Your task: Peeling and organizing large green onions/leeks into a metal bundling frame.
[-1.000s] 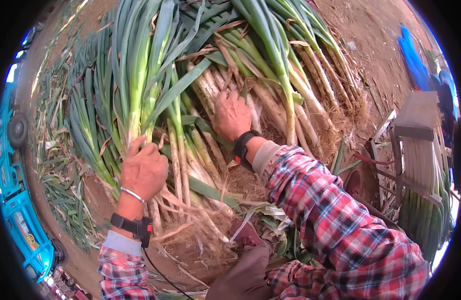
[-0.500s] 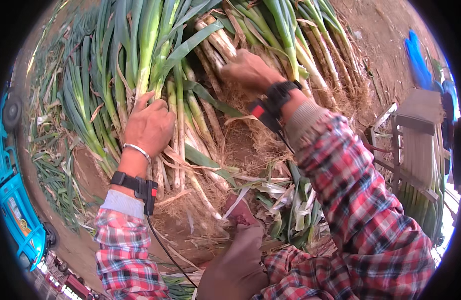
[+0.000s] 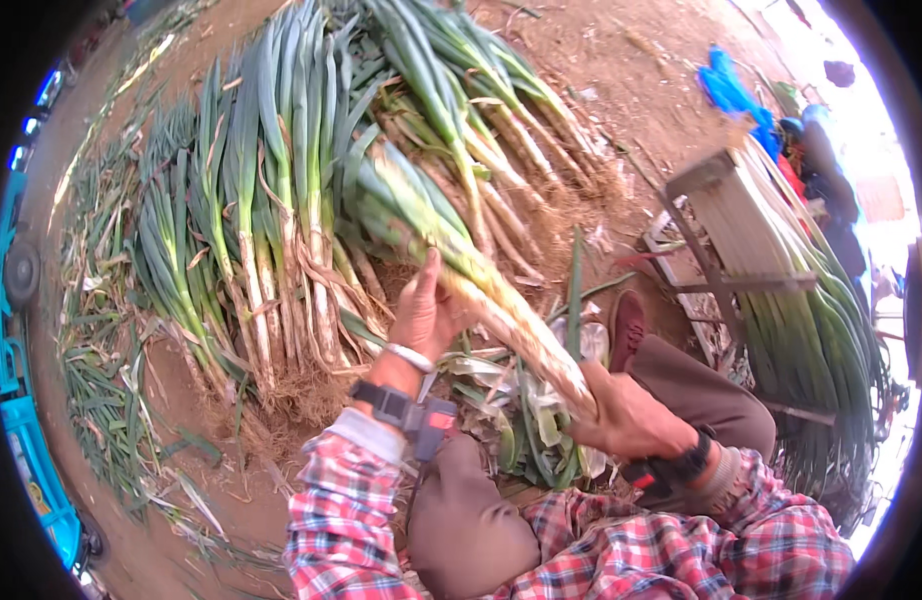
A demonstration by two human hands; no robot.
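In front of me I hold a thick length of green onion (image 3: 511, 315) on a slant, its leaves toward the upper left. My right hand (image 3: 631, 412) is closed round the pale lower end. My left hand (image 3: 426, 318) grips it near the middle, thumb up against the stalk and the other fingers partly hidden. The leafy part is blurred, and I cannot tell whether this is one stalk or several together. Beyond my left hand lies a spread pile of green onions (image 3: 266, 280) with pale, soil-marked stems and stringy roots.
To the right, a metal-framed rack (image 3: 716, 270) holds stacked green onions (image 3: 816, 340). Peeled leaf scraps (image 3: 541, 420) lie between my legs, near my shoe (image 3: 629, 325). Trimmings (image 3: 106, 350) cover the ground at left. A blue plastic bag (image 3: 731, 85) lies at far right; a blue vehicle (image 3: 36, 470) stands at far left.
My right hand has drawn the green onion from the pile toward me and to the right. My left hand has left the pile and taken hold of its middle. The view has swung right.
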